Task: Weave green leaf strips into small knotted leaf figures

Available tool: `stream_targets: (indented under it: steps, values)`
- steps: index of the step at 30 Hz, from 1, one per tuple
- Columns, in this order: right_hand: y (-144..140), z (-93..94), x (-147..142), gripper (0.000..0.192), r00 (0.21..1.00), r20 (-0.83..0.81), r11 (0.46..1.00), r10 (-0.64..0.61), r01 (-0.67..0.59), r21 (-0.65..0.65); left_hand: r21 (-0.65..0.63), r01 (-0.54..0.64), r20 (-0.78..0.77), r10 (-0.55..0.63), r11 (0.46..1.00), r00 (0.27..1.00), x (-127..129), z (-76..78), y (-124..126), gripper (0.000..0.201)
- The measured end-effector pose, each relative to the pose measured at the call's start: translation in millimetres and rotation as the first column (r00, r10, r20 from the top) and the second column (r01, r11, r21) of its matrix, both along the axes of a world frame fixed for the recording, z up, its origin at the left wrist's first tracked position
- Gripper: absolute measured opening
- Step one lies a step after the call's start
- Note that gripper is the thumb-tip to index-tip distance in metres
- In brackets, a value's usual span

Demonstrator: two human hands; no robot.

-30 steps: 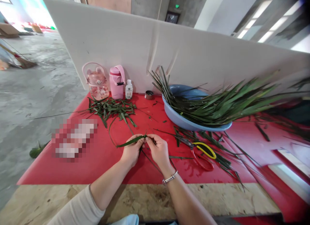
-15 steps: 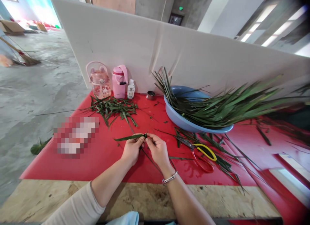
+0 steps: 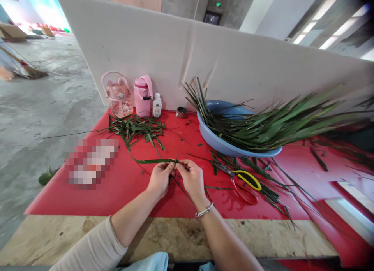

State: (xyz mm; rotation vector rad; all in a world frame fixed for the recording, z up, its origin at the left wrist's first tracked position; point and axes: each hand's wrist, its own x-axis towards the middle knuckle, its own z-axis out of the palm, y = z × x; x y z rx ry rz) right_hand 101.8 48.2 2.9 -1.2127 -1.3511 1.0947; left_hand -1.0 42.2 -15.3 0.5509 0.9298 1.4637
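A person's two bare hands meet over a red table cover (image 3: 122,185), working a long green leaf strip (image 3: 153,161). The left hand (image 3: 159,179) pinches the strip between thumb and fingertips, fingers closed tight on it; the right hand (image 3: 191,177), a silver bracelet (image 3: 204,211) at its wrist, pinches the same strip just beside the left, fingertips of both hands nearly touching. From the pinch the strip runs out flat to the left above the red cover, while a thinner dark length trails down between the two hands.

Writing is scarce — the small white bottle (image 3: 157,105) against the back board carries a dark label, too small to read. Beside it stand a pink flask (image 3: 143,94) and a clear pink jug (image 3: 117,95) with ear-like bumps on its lid; a small round tin (image 3: 181,112) sits to the bottle's right. A patch on the left of the cover is pixelated.

A pile of short leaf trimmings (image 3: 137,130) lies in front of the jug and flask. To the right, a blue basin (image 3: 216,140) holds a sheaf of long green leaves (image 3: 277,123) that overhang its rim to the right. Scissors (image 3: 244,183) — one handle yellow, one red — lie on loose strips near the right hand, untouched. The cover's front edge stops short of the bare chipboard tabletop (image 3: 181,236).
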Motion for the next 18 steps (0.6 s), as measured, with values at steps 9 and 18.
stream_targets:
  steps: [9,18]
  values:
    - [-2.2,1.0,4.2,0.017,0.979,0.183,0.982,0.087,-0.116,0.152,0.013,-0.041,0.0,0.041,0.999,0.999,-3.0,-0.9,-1.9,0.023]
    - [0.0,-2.4,0.1,0.017,0.994,-0.032,0.995,0.102,-0.103,-0.017,0.019,-0.052,0.027,0.052,0.998,0.998,-1.9,2.8,-1.2,0.026]
